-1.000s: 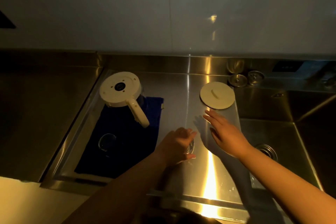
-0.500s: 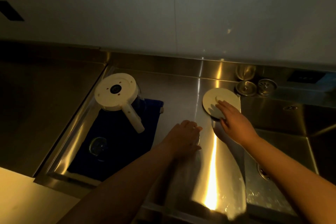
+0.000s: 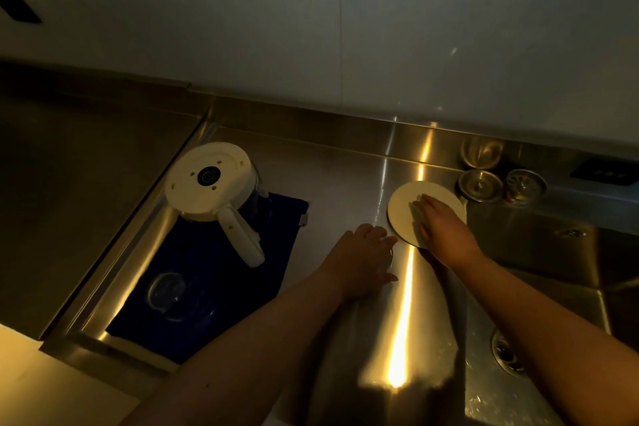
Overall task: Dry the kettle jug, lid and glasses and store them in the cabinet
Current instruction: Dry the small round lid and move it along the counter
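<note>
The white kettle jug (image 3: 207,183) stands upside down on a dark blue cloth (image 3: 221,287), handle pointing toward me. A clear glass (image 3: 169,290) sits upturned on the same cloth, nearer me. The round cream lid (image 3: 403,211) lies on the steel counter to the right. My right hand (image 3: 442,228) rests on the lid, fingers laid flat across its top. My left hand (image 3: 363,252) is just left of the lid, fingers curled over a second glass (image 3: 390,258) that is almost wholly hidden beneath it.
Two metal sink strainers (image 3: 480,185) (image 3: 525,185) sit behind the lid by the back wall. The sink basin (image 3: 553,287) drops away at the right, its drain (image 3: 508,353) near my right forearm. A raised counter edge (image 3: 138,218) borders the cloth on the left.
My right hand has reached forward from the bare counter onto the lid. My left hand has stayed over the glass. The camera has moved in closer.
</note>
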Motion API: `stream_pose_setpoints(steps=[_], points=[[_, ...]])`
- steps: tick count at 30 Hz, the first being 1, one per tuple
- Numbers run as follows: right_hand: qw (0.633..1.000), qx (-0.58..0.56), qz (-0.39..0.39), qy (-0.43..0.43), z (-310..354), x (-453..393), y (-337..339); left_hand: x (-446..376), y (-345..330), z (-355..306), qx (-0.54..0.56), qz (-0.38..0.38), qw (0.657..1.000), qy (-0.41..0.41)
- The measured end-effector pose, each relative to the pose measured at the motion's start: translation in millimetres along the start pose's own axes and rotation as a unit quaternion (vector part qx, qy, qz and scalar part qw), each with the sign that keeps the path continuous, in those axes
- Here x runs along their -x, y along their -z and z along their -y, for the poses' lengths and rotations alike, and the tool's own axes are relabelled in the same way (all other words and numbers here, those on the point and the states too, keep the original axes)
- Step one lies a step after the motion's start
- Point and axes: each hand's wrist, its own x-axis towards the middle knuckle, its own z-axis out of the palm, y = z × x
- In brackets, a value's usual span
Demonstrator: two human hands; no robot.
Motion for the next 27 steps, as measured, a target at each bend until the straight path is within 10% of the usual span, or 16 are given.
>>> stream_pose_setpoints(steps=[27], points=[[0.996, -0.023, -0.079, -0.013, 39, 48, 28, 42, 12, 7, 0.04, -0.049, 0.998, 0.017]])
